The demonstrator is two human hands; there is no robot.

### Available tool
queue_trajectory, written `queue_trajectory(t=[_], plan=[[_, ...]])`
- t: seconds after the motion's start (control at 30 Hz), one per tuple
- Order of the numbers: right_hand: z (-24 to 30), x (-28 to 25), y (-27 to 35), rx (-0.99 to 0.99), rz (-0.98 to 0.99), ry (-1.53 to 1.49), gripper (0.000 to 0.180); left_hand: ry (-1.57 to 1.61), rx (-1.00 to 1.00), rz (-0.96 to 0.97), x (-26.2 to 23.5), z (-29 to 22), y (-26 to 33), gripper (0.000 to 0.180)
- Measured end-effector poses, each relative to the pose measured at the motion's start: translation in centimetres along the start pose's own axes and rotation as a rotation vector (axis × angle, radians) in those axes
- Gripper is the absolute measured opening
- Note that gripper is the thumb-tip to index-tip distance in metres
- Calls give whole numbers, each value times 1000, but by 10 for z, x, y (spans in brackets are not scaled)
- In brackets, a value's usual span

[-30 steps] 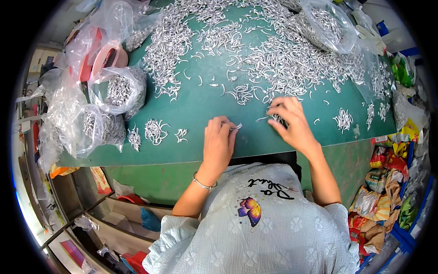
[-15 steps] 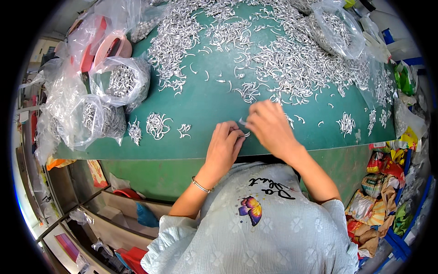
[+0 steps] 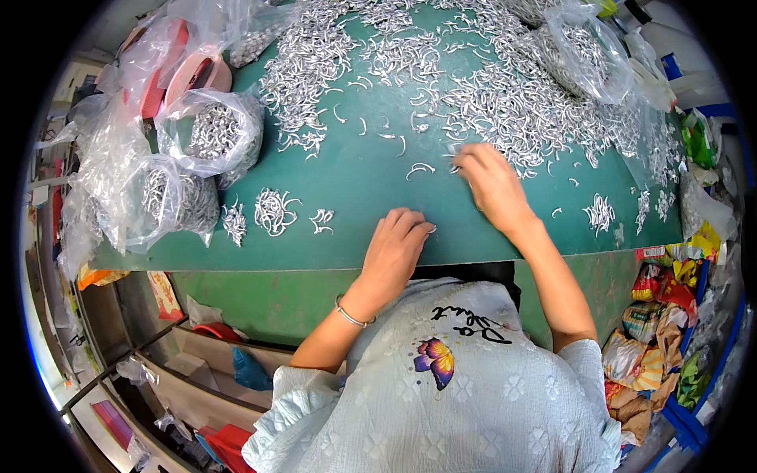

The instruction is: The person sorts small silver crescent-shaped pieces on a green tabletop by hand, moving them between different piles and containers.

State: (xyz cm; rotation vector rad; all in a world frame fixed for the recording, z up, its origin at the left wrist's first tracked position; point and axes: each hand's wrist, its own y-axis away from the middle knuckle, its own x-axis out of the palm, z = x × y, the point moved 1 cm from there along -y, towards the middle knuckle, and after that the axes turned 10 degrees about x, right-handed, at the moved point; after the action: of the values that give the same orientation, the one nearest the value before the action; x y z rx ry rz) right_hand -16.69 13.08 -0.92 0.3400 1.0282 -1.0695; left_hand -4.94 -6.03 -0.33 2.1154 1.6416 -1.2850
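Observation:
My left hand (image 3: pixel 397 248) is curled closed just above the near part of the green tabletop. A bit of a small curved silver metal piece (image 3: pixel 432 229) shows at its fingertips; the rest is hidden by the fingers. My right hand (image 3: pixel 497 193) reaches to the near edge of a large spread pile of the same silver pieces (image 3: pixel 505 118). Its fingers point down and left, and the tips are smeared by motion, so whether they hold a piece is unclear. A couple of loose curved pieces (image 3: pixel 420 169) lie left of the right fingertips.
Small heaps of pieces (image 3: pixel 276 211) lie near the table's front edge at left, others (image 3: pixel 600 212) at right. Clear plastic bags (image 3: pixel 209 138) filled with pieces stand at the left, beside a pink basket (image 3: pixel 199 75). Another filled bag (image 3: pixel 587 55) sits at the back right.
My right hand has moved away from the left hand, up and right to the pile's edge. The small cluster there has thinned out. The left hand has barely moved.

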Motion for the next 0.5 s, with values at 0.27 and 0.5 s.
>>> queue_trajectory(t=[0.27, 0.5], plan=[[8, -31, -3, 193, -317, 185, 16, 42, -38, -35, 0, -7, -3, 31], [35, 22, -18, 64, -22, 70, 13, 8, -38, -55, 4, -6, -2, 30]])
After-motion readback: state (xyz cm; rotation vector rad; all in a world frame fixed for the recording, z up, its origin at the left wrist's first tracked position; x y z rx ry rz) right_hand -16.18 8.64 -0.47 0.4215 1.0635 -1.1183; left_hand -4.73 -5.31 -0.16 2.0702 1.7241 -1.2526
